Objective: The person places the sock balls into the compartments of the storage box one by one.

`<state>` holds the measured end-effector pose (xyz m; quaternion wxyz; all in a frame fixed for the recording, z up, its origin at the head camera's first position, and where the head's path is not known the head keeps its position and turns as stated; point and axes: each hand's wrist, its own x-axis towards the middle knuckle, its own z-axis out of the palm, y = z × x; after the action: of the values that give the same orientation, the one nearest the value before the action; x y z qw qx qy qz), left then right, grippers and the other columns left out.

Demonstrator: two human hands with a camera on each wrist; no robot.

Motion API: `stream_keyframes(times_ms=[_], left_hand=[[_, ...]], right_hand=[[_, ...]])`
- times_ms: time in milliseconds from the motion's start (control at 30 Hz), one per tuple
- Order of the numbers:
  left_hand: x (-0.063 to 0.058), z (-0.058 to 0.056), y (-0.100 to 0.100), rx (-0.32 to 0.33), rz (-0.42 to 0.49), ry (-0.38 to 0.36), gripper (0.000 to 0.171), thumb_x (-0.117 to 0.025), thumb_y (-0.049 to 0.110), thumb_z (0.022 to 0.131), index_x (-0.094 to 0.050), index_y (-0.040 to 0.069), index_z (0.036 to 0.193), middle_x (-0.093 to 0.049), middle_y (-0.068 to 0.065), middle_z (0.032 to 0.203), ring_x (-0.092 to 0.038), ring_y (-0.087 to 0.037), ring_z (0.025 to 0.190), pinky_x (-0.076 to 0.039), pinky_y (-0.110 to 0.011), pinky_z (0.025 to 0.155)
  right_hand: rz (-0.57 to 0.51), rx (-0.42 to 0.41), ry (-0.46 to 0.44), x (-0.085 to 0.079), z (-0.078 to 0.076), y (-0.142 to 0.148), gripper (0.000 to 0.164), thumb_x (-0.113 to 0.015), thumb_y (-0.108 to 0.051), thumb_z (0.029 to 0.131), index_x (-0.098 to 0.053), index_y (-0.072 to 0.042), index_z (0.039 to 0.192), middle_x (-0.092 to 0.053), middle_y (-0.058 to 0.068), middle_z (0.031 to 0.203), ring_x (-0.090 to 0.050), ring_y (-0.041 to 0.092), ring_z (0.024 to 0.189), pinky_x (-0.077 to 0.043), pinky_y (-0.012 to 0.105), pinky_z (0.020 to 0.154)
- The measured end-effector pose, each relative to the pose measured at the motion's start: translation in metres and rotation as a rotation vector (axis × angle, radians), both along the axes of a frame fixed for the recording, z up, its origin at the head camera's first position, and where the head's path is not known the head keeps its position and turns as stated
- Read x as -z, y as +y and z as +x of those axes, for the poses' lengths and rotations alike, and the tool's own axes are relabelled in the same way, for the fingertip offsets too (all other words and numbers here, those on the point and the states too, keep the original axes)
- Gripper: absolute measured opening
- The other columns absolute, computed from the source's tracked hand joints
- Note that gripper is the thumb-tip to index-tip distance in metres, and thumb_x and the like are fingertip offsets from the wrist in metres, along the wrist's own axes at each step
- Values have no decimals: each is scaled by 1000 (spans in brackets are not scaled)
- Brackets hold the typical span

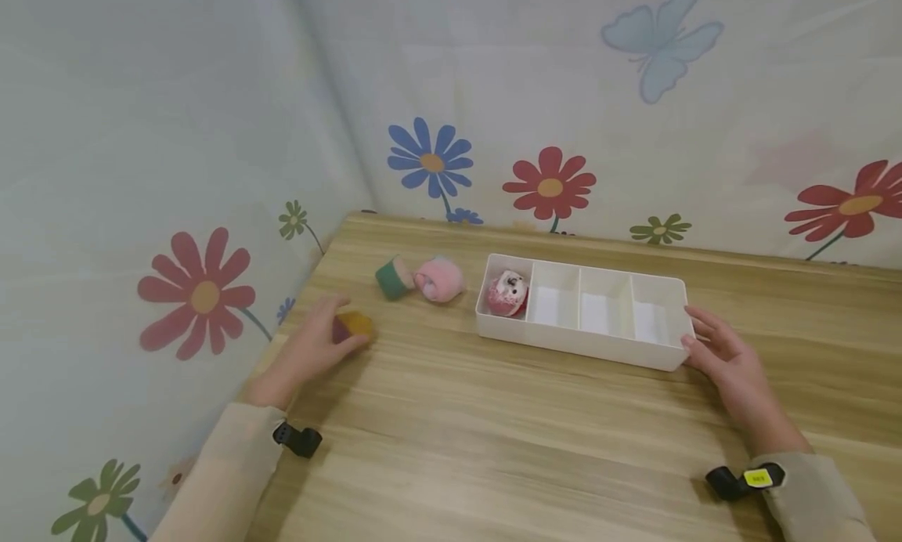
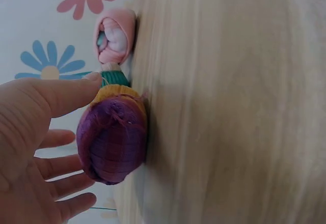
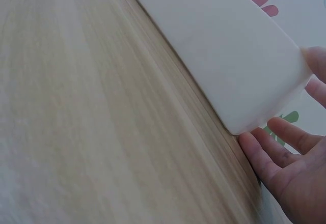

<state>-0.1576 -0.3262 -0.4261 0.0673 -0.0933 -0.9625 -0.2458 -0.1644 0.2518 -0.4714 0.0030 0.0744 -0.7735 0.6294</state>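
Observation:
At the table's left side, my left hand [image 1: 313,342] reaches round a rolled purple-and-yellow sock bundle [image 2: 114,137]. In the left wrist view its thumb overlaps the yellow top, and the other fingers spread, fairly straight, beside the purple end. My right hand [image 1: 729,362] touches the right end of a long white divided box [image 1: 578,350], its fingertips [image 3: 249,142] right at a lower corner. A red-and-white fuzzy bundle [image 1: 507,294] with dark eye-like spots sits in the box's leftmost compartment; the other compartments hold nothing.
Between the left hand and the box lie a green-and-beige roll [image 1: 393,280] and a pink rolled bundle [image 1: 440,280], side by side. The wooden table [image 1: 493,448] meets flower-printed cloth [image 1: 479,80] at its back and left edges.

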Motion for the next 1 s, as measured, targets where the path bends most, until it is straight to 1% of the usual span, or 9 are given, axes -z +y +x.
stream_keyframes(times_ms=[133,233,400,533,567,633,800,900,1000], left_hand=[[3,3,-3,-28,-41,-12,71,-74,36,78,-44,-4,127,-48,-24,122,-45,-36,112,-37,-51,95],[5,4,-4,-44,-41,-35,72,-75,38,77,-45,-5,126,-50,-23,118,-48,-35,107,-40,-50,91],[10,3,-5,-53,-35,-51,71,-79,34,72,-47,-4,123,-51,-20,115,-49,-33,103,-41,-49,89],[11,2,-4,-42,-14,-58,70,-82,27,69,-47,-4,121,-51,-21,114,-49,-35,103,-41,-51,90],[10,2,-3,-37,-7,-61,69,-82,25,69,-47,-4,121,-51,-22,114,-49,-35,103,-40,-51,90],[10,2,-2,-32,3,-70,68,-82,22,69,-48,-4,121,-51,-22,114,-49,-35,103,-40,-51,91],[10,0,-1,-26,11,-84,64,-82,16,68,-49,-3,121,-51,-21,115,-50,-34,102,-41,-50,90],[10,-2,0,-28,10,-86,63,-81,15,69,-49,-1,121,-51,-20,116,-50,-34,102,-41,-50,89],[10,-3,1,-30,30,-82,62,-80,14,69,-49,0,121,-50,-21,116,-50,-34,101,-42,-50,88]], right_hand=[[23,8,-6,-2,1,0,52,-54,-16,94,-37,-19,143,-39,16,129,-50,-2,101,-47,12,75],[21,8,-6,-2,1,0,52,-54,-16,94,-37,-19,143,-38,19,129,-50,-3,101,-47,12,75],[56,14,14,0,1,0,51,-54,-17,95,-37,-19,143,-40,17,129,-50,-4,101,-47,13,76],[23,13,12,0,1,0,52,-55,-15,94,-38,-18,143,-43,7,126,-51,-3,101,-47,13,75],[34,15,14,1,1,0,52,-55,-15,94,-38,-18,143,-43,6,126,-51,-3,100,-47,13,75],[49,19,12,1,2,0,52,-54,-16,94,-37,-18,143,-43,10,127,-51,-4,101,-47,13,75],[112,25,0,1,1,-1,52,-52,-21,96,-34,-21,145,-34,29,133,-47,-5,101,-47,13,76],[121,26,-9,1,1,0,53,-52,-23,96,-33,-22,145,-32,31,135,-47,-5,102,-46,12,76],[124,27,-13,0,0,0,53,-51,-23,96,-33,-22,145,-31,31,135,-46,-5,101,-46,12,76]])
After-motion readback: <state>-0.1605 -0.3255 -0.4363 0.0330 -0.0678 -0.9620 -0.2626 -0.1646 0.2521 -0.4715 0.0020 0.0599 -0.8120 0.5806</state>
